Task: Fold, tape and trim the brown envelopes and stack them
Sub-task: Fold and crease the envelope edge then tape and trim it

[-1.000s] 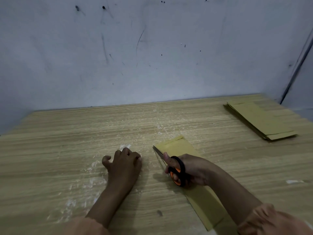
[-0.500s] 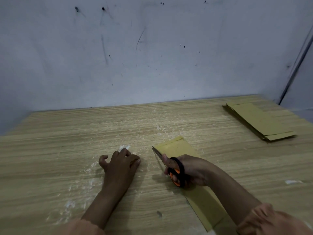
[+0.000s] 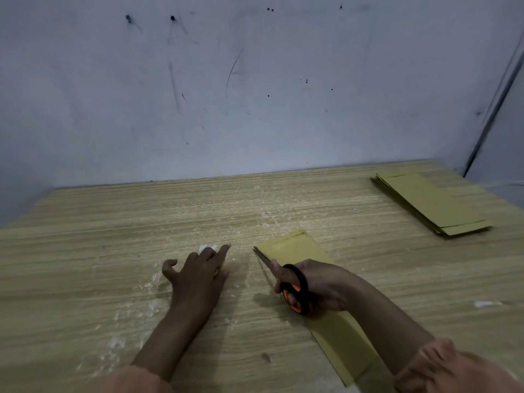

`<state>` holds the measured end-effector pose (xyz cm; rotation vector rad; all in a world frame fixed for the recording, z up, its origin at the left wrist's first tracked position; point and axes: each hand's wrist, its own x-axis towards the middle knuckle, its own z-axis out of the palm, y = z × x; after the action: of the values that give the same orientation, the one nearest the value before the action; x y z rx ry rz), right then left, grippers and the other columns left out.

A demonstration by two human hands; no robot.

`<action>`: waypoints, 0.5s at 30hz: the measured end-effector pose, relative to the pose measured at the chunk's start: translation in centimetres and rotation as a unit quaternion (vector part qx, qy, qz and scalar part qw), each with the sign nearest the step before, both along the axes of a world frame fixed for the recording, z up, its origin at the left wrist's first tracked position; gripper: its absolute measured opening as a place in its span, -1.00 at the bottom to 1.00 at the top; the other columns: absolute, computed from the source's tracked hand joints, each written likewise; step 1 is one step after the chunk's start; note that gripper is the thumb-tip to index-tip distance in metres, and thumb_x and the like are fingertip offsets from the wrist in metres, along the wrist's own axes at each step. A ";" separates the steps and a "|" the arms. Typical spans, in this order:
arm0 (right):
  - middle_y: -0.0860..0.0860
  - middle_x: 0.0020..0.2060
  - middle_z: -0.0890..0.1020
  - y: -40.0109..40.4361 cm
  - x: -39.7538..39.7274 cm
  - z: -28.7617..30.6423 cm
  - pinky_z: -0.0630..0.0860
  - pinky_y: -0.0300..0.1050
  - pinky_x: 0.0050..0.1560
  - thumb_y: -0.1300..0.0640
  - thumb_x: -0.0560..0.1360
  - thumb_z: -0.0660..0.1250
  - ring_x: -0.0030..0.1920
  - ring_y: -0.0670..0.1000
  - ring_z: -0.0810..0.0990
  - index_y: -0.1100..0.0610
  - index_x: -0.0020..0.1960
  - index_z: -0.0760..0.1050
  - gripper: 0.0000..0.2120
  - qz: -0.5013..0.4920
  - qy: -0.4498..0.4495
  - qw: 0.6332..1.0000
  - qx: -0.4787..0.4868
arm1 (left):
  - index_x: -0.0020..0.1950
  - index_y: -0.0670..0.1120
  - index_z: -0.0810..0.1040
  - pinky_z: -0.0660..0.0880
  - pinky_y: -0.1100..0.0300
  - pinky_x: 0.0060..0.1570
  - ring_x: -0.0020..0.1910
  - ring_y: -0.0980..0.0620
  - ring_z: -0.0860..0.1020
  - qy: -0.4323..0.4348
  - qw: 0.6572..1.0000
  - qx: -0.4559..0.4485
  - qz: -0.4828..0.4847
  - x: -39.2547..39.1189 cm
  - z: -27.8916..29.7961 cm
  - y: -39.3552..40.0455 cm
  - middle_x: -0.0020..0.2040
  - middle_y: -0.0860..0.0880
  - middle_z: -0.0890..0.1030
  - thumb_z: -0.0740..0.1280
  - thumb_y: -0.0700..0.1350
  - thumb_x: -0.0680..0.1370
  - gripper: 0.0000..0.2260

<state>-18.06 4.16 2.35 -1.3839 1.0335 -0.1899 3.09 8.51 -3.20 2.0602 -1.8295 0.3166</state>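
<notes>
Head view: right hand (image 3: 317,285) grips scissors (image 3: 293,289), fingers curled thru the black/orange handles; blades near closed, tips pointing away w/ the points at the far-left corner of the envelope (image 3: 295,248). Envelope lies flat on the table (image 3: 113,265) under that hand & forearm, one end just past the blade tips, other end running back toward the sleeve (image 3: 442,367). Whether the blades touch the paper: can't tell.

Left hand (image 3: 198,276) rests palm-down on the table, left of the blades, apart from the envelope. Fingers straight-ish, loosely spread, holding nothing; fingertips reach a small white scrap (image 3: 207,247), contact unclear. White dust/flecks around & behind that hand.

Stack (image 3: 431,205) of envelopes sits well beyond the right-hand fingers, far right, near the wall (image 3: 255,80). Another white scrap (image 3: 486,303) lies right of the right wrist.
</notes>
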 end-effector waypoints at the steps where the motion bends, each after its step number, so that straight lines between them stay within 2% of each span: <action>1: -0.04 -0.48 0.49 0.0 0.0 0.0 0.37 -0.24 -0.33 -0.34 0.32 0.26 -0.45 -0.10 0.44 0.19 -0.14 0.51 -0.44 -0.001 0.000 1.000 0.001 | 0.11 0.07 0.63 0.07 0.06 -0.02 -0.12 0.01 0.63 0.012 1.000 0.004 0.005 0.0 0.1 0.0 -0.09 0.09 0.63 0.54 -0.13 0.31 -0.61; 3: -0.04 -0.48 0.49 0.0 -0.1 -0.1 0.36 -0.23 -0.32 -0.31 0.39 0.25 -0.45 -0.10 0.44 0.19 -0.13 0.51 -0.48 -0.001 0.000 1.000 0.000 | 0.19 0.11 0.59 0.03 0.05 0.05 0.06 0.02 0.58 0.032 0.999 0.006 0.014 -0.1 0.4 0.0 0.05 0.12 0.61 0.48 -0.08 0.42 -0.65; 6: -0.03 -0.47 0.49 0.0 -0.1 0.1 0.36 -0.24 -0.34 -0.31 0.40 0.24 -0.45 -0.09 0.44 0.19 -0.13 0.51 -0.47 -0.001 0.005 1.000 0.001 | 0.19 0.15 0.57 0.01 0.08 0.07 0.08 0.04 0.58 0.052 0.999 -0.013 0.005 -0.4 0.9 0.5 0.05 0.14 0.60 0.51 -0.04 0.38 -0.61; 8: -0.03 -0.47 0.50 0.0 0.0 0.1 0.37 -0.23 -0.32 -0.32 0.36 0.26 -0.44 -0.09 0.44 0.19 -0.14 0.51 -0.46 -0.002 0.006 1.000 0.004 | 0.28 0.19 0.48 -0.04 0.11 0.13 0.19 0.12 0.48 0.085 0.996 -0.010 0.022 0.0 0.9 0.5 0.09 0.18 0.54 0.42 0.11 0.43 -0.58; 9: -0.03 -0.46 0.50 0.0 0.0 0.1 0.38 -0.23 -0.31 -0.32 0.35 0.26 -0.44 -0.09 0.45 0.20 -0.14 0.51 -0.45 -0.002 0.006 1.000 0.004 | 0.26 0.19 0.49 -0.04 0.13 0.12 0.18 0.13 0.48 0.101 0.994 -0.018 0.022 0.1 0.9 0.5 0.04 0.19 0.52 0.37 0.21 0.40 -0.56; 11: -0.02 -0.47 0.50 0.1 0.0 0.1 0.39 -0.23 -0.31 -0.34 0.34 0.26 -0.45 -0.09 0.45 0.20 -0.13 0.51 -0.43 -0.004 0.007 1.000 0.005 | 0.14 0.16 0.56 -0.01 0.16 -0.01 0.01 0.11 0.54 0.107 0.993 -0.053 0.013 -0.1 0.8 0.6 -0.11 0.20 0.48 0.24 0.33 0.30 -0.51; 13: -0.01 -0.48 0.49 0.0 0.0 0.1 0.39 -0.22 -0.31 -0.39 0.26 0.25 -0.46 -0.08 0.45 0.22 -0.12 0.51 -0.36 -0.004 0.000 1.000 0.015 | 0.01 0.14 0.59 0.00 0.17 -0.04 -0.08 0.09 0.55 0.088 0.992 -0.092 0.006 -0.6 1.1 0.3 -0.17 0.21 0.45 0.20 0.29 0.32 -0.60; 15: 0.00 -0.48 0.49 0.0 0.0 0.4 0.39 -0.21 -0.33 -0.42 0.22 0.22 -0.47 -0.06 0.45 0.22 -0.11 0.50 -0.31 0.001 -0.006 0.999 0.037 | -0.01 0.14 0.59 0.01 0.12 0.06 0.04 0.06 0.51 0.077 0.994 -0.077 0.022 -1.6 2.1 -0.2 -0.13 0.20 0.41 0.26 0.13 0.45 -0.80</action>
<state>-18.07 4.14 2.74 -1.3146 1.0191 -0.1564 1.51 8.28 -1.15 1.9641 -1.6189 0.2923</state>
